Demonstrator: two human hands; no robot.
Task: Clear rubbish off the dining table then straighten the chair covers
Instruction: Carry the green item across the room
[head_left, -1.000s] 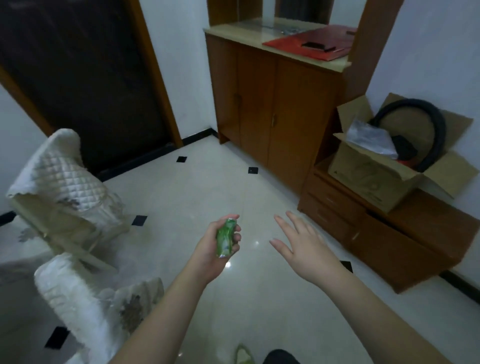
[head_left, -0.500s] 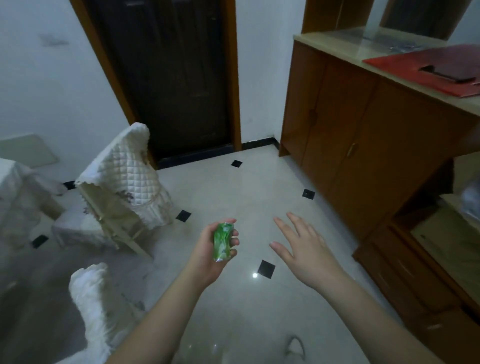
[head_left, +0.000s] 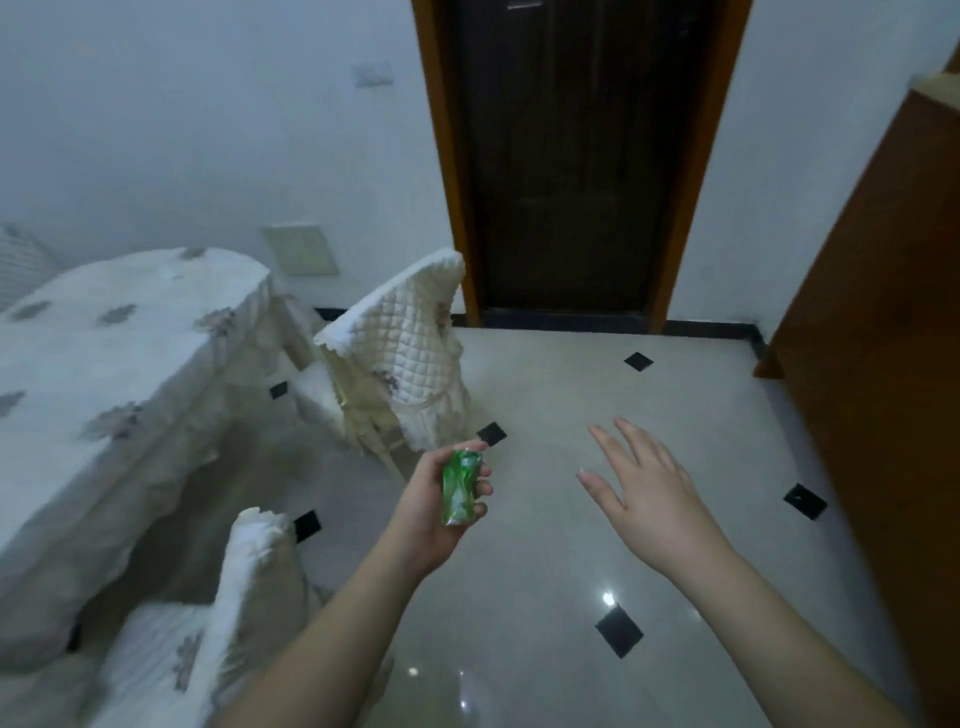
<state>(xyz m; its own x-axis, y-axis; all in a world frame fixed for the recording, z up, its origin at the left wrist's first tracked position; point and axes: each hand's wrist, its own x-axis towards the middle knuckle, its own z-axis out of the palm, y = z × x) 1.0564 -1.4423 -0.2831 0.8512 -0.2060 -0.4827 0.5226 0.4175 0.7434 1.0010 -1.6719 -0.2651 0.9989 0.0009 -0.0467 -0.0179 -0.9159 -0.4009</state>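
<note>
My left hand (head_left: 434, 506) is closed around a small crumpled green can (head_left: 460, 486), held upright over the floor. To its right my right hand (head_left: 641, 491) is empty, palm down, fingers spread. The dining table (head_left: 111, 358) under a white flowered cloth fills the left side. Two chairs stand beside it: the far chair (head_left: 402, 356) has its quilted white cover hanging crooked off the back, and the near chair (head_left: 239, 597) at the lower left wears a rumpled white cover.
A dark wooden door (head_left: 576, 156) in a brown frame is straight ahead. A brown wooden cabinet (head_left: 893, 364) lines the right edge. Glossy pale floor tiles (head_left: 597, 571) with small black diamonds lie between the chairs and the cabinet.
The view has swung left: the cabinet and cardboard box slid out to the right, the door and dining table came into view. Both hands keep the same pose, the can still held.
</note>
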